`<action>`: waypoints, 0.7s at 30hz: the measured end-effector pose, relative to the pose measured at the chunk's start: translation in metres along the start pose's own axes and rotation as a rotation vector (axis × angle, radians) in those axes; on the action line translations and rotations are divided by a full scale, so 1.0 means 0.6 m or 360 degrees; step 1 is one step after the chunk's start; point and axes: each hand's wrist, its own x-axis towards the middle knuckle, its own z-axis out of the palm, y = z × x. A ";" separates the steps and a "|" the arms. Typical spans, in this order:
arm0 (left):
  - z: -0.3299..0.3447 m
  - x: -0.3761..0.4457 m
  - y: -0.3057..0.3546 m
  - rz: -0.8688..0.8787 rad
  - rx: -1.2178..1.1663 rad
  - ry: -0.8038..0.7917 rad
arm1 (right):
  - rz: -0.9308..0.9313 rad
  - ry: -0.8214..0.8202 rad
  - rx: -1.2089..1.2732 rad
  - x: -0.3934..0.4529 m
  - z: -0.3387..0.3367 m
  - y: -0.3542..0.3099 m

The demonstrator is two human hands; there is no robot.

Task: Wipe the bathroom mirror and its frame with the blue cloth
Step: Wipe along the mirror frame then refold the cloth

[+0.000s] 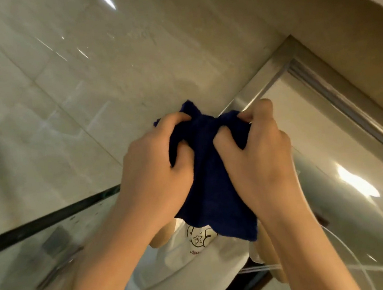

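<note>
So both my hands are bunched into the blue cloth (210,166) right now. Left hand (155,171) has its fingers curled over the cloth's upper left edge with the thumb dug into the fold, and right hand (258,158) pinches the upper right corner the same way, so the cloth is stretched between them and hangs down past my wrists. Its long axis runs roughly up-down, top edge at my fingertips.

What matters for the next move: the mirror frame (257,82), that silvery metal strip, sits just above and beyond my right fingertips, running diagonally up and away to the right until it hits a corner and turns back down the far right side. So the right hand is clearly the nearer one; the left is over the tiled wall (79,74) instead. The mirror (338,198) glass itself lies under and to the right of my right hand, so honestly the cloth is already in front of it.

My guess is I'm regripping or folding the cloth before the next wipe, not actually pressing on anything; I can't tell if the cloth touches the glass.

Room-wise, plenty of open frame up-right of the right hand. Left and below my left forearm there's a dark-edged glass panel (27,239), so I'd avoid swinging that way.
</note>
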 end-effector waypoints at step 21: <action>-0.014 -0.156 -0.076 -0.0100 -0.0005 -0.0043 | -0.0067 0.0008 0.0020 -0.122 0.106 0.012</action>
